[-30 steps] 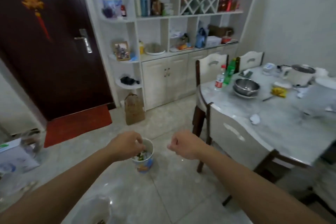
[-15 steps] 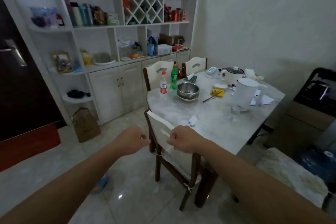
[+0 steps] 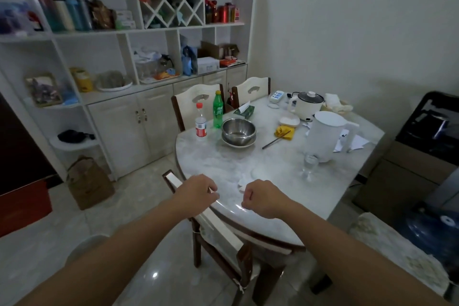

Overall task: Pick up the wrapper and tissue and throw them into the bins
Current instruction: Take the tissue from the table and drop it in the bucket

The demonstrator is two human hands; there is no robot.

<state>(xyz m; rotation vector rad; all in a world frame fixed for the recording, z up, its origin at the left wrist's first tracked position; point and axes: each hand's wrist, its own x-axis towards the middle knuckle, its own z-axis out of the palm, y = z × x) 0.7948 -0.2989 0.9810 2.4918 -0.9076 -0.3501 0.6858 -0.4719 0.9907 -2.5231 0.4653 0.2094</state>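
Note:
A crumpled white tissue (image 3: 244, 181) lies near the front edge of the marble table (image 3: 260, 164), partly hidden behind my right hand (image 3: 263, 197). That hand hovers over the table's edge with its fingers curled shut and nothing seen in it. My left hand (image 3: 196, 192) is above the back of the nearest chair (image 3: 211, 221), fingers loosely bent and apart, holding nothing. A yellow wrapper (image 3: 284, 131) lies further back on the table with a dark chopstick (image 3: 275, 140) across it. No bin is in view.
On the table stand a steel bowl (image 3: 238, 131), two bottles (image 3: 210, 117), a white kettle (image 3: 325, 135), a small glass (image 3: 309, 165), a cooker (image 3: 308, 104) and a tissue box (image 3: 244, 110). Shelves and cabinets (image 3: 129, 122) line the left wall. A brown paper bag (image 3: 87, 181) sits on the floor.
My view has swung right, from the small floor bin under my left hand to the table. Both hands now hang over the table's front edge and the chair, close to the tissue.

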